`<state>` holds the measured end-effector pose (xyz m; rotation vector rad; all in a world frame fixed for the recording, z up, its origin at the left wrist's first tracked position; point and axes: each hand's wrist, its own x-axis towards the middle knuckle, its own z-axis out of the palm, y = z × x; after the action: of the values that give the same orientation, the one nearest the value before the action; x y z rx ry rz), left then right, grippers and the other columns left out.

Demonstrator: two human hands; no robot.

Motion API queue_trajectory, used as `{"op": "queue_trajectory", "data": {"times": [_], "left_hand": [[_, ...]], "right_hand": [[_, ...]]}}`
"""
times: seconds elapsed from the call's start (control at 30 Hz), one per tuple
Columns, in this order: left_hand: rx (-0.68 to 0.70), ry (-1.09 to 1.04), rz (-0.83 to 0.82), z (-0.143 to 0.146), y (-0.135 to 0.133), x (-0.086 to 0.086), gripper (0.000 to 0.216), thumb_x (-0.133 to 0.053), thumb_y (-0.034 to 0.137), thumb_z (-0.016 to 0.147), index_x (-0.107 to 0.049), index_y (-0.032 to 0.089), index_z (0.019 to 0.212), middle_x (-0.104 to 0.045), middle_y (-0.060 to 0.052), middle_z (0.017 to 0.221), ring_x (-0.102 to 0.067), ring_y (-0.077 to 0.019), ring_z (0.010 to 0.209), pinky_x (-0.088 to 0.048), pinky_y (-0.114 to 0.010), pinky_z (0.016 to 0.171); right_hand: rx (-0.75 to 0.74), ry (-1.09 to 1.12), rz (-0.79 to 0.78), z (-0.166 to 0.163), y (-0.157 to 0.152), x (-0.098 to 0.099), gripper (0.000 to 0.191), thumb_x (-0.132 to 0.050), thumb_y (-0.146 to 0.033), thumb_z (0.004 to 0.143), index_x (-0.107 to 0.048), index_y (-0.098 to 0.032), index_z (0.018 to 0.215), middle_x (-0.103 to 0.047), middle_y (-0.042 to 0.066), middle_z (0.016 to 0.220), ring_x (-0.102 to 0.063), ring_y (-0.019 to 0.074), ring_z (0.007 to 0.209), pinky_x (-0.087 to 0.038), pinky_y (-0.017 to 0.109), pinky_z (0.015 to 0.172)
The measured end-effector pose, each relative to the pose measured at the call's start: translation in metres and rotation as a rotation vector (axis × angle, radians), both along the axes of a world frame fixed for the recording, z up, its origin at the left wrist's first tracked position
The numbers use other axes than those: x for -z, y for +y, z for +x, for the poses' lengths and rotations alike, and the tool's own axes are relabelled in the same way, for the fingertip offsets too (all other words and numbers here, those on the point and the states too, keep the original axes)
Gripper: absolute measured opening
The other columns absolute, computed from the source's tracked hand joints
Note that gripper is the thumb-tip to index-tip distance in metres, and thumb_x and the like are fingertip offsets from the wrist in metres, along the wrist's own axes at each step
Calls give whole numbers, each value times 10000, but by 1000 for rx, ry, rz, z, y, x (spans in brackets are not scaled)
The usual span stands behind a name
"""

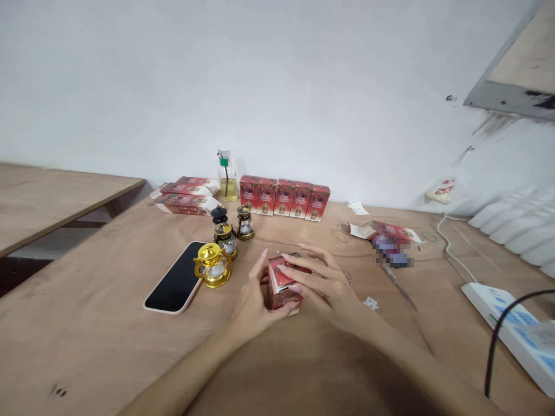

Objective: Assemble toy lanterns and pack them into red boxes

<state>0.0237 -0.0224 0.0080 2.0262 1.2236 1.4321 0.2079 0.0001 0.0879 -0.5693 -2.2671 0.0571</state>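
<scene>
In the lower centre of the frame, the left hand [251, 301] grasps a small red printed cardboard box [284, 298], its fingers against the left side and its thumb across the near face. The right hand [332, 287] is loosely opened, its extended, slightly spread fingers resting over the box's top, where a pale gap shows along the near edge. To the left of centre stand a shiny gold miniature lantern with a clear body [212, 271] and a black-screened phone in a pale pink case [177, 283].

Both hands [327, 283] partly hide the red box [281, 297] between them.
</scene>
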Motion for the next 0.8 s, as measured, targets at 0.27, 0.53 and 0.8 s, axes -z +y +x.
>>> {"op": "queue_trajectory", "data": {"times": [0.27, 0.53, 0.8], "left_hand": [[39, 28, -53, 0, 0, -11, 849, -722, 393, 725, -231, 223, 1396, -534, -147, 1336, -612, -274, 1127, -536, -414, 907], [50, 25, -150, -1, 3, -9, 783, -728, 406, 702, -298, 204, 1324, -552, -153, 1309, -604, -287, 1127, -513, -451, 918], [58, 8, -173, 0, 3, -13, 772, -729, 400, 703, -309, 209, 1323, -560, -143, 1298, -605, -291, 1122, -509, -455, 919]], "right_hand": [[-44, -17, -55, 6, -1, 3, 426, -453, -173, 940, -485, -254, 1357, -620, 62, 1282, -476, 223, 1298, -492, 451, 1003], [-67, -30, -163, 7, 3, -4, 433, -412, -189, 960, -445, -325, 1370, -595, 33, 1312, -513, 206, 1270, -489, 468, 1001], [-58, -65, -178, 6, 2, -7, 420, -427, -192, 955, -477, -317, 1352, -599, 26, 1309, -486, 213, 1291, -486, 471, 1005]]}}
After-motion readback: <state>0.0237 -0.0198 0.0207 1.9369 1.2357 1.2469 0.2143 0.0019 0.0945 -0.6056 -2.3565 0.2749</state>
